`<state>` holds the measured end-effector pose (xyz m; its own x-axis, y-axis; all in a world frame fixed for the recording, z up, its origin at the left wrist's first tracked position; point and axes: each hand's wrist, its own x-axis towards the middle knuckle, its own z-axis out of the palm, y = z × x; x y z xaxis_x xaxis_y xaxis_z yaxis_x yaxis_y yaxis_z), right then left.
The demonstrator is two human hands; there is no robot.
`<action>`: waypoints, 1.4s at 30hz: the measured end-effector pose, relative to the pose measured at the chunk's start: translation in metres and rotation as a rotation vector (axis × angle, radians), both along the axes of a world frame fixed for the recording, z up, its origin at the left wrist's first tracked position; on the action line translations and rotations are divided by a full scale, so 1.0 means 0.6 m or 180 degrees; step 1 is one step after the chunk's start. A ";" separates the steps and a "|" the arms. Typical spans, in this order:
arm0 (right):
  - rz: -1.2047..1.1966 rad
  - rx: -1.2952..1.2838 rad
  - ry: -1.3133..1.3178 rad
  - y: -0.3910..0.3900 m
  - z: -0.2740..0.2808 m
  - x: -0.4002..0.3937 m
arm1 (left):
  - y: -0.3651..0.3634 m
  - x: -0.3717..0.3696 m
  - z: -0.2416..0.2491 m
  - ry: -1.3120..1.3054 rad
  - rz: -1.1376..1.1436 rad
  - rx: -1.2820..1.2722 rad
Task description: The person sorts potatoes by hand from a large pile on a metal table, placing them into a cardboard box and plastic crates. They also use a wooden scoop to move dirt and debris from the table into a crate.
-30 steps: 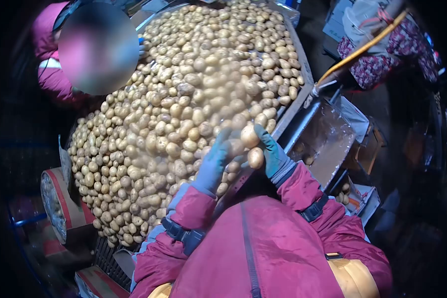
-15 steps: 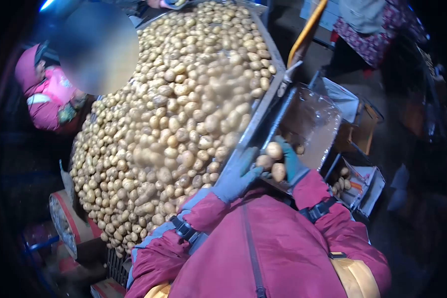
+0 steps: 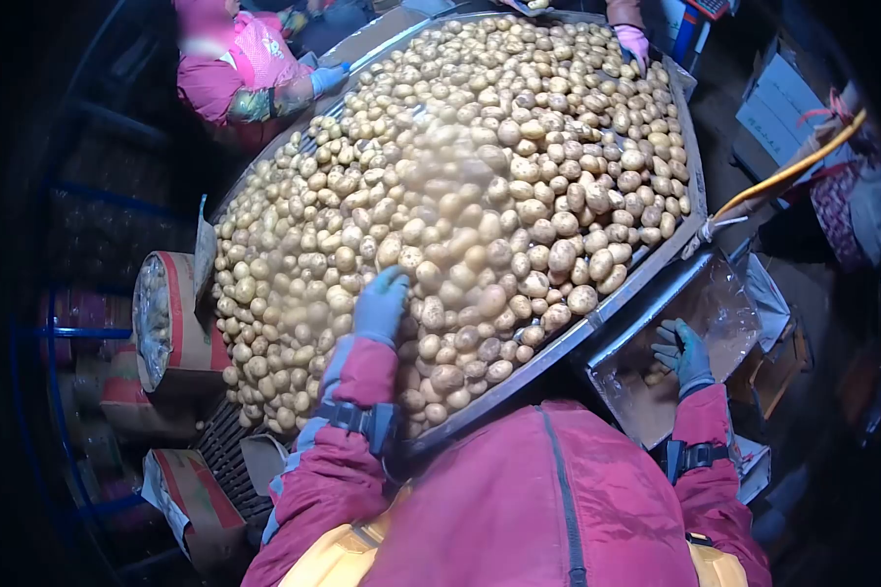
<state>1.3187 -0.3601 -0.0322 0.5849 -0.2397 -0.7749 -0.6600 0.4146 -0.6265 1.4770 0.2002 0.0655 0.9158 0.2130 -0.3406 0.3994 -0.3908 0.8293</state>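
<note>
My left hand (image 3: 382, 305), in a blue-grey glove, rests on the heap of potatoes (image 3: 347, 259). Its fingers reach forward over them, with none visibly gripped. A larger potato (image 3: 390, 251) lies just beyond the fingertips. Over the plastic-lined box (image 3: 719, 303) on the right, my right hand (image 3: 687, 357) is open, its gloved fingers spread and nothing in them. A few potatoes (image 3: 654, 375) lie low in the box, partly shadowed, beside that hand.
A metal rim (image 3: 558, 347) edges the potato table between heap and box. A co-worker in pink (image 3: 264, 59) stands far left; another person's pink-gloved hand (image 3: 634, 44) touches the far potatoes. Red-striped cartons (image 3: 181, 323) stand left. A yellow-orange bar (image 3: 803, 166) juts out right.
My right hand has let go of several potatoes and opened over the box. My left hand has moved from the rim left onto the heap. The view has turned and shifted.
</note>
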 end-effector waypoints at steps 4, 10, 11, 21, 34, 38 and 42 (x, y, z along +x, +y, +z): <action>0.0558 -0.0017 -0.0427 0.113 0.129 0.079 | 0.078 0.059 -0.049 -0.0494 -0.0407 0.0463; 0.1264 0.0164 -0.0597 0.244 0.158 0.130 | 0.067 0.124 -0.098 -0.0551 -0.1035 0.2100; 0.1415 0.0123 -0.0591 0.269 0.170 0.136 | 0.066 0.131 -0.095 -0.0494 -0.1043 0.2178; 0.1780 0.1985 -0.0383 0.428 0.185 0.195 | 0.034 0.048 0.034 0.0535 0.0483 -0.2810; 0.2252 0.1380 -0.0917 0.468 0.195 0.181 | 0.014 0.097 -0.073 -0.0650 -0.0720 0.1453; 0.2551 0.0703 -0.2395 0.446 0.134 0.160 | -0.005 0.122 -0.111 -0.0628 -0.0519 0.1237; 0.2242 0.1131 -0.1372 0.440 0.136 0.155 | -0.004 0.104 -0.050 -0.0414 -0.0149 -0.0388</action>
<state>1.4117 -0.0962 0.0492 0.7630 0.4963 -0.4142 -0.5718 0.2192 -0.7906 1.5392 0.1975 0.0356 0.9617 0.1336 -0.2395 0.2696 -0.2998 0.9151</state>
